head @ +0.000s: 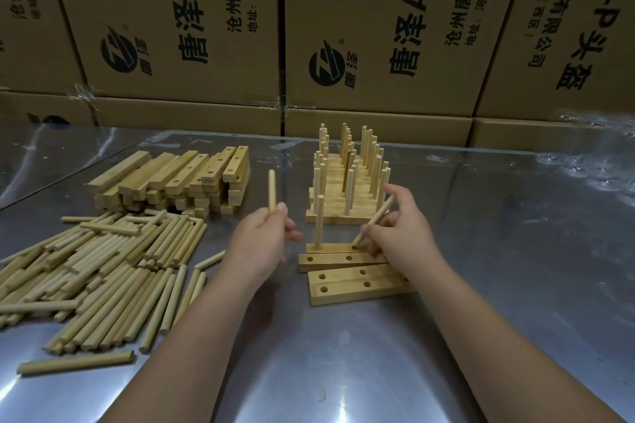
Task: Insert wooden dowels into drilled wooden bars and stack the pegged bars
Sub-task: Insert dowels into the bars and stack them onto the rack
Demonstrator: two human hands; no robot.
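My left hand (263, 237) grips an upright wooden dowel (272, 189) by its lower end, left of the work spot. A second dowel (377, 218) is held slanted in my right hand (400, 228), with its tip at the middle hole of a drilled bar (338, 247). That bar has one dowel (320, 221) standing in its left hole. Three more drilled bars (347, 280) lie flat just in front of it. A stack of pegged bars (347, 178) stands right behind.
Loose dowels (103, 271) lie in a wide heap at the left of the metal table (343, 371). Undrilled-side-up and drilled bars (175, 182) are piled behind them. Cardboard boxes (378, 27) wall off the back.
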